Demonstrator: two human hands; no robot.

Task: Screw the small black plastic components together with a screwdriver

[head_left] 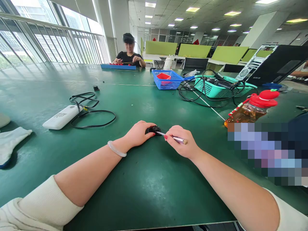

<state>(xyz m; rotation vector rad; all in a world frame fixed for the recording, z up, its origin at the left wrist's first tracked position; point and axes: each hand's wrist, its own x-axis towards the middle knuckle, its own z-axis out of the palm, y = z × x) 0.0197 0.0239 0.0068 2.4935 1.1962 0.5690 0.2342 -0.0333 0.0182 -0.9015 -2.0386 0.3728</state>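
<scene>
My left hand (138, 134) rests on the green table (154, 186), its thumb and fingers closed around a small black object (156, 129) with a rounded, shiny top. Part of that object is hidden by the fingers, so its kind does not show clearly. From the right, my right hand (184, 142) pinches a slim pen-like tool (179, 140) with a shiny pinkish-silver handle and a brownish end. The tool's thin metal tip points left and meets the black object or lies right against it.
A white power bank (63, 117) with a black cable (96, 111) lies left. Farther back are a blue basket (167, 84), a teal basket (209, 90) full of cables, and a seated person (128, 56). A red-lidded bottle (252, 110) is to the right; a pale cloth (12, 142) lies far left.
</scene>
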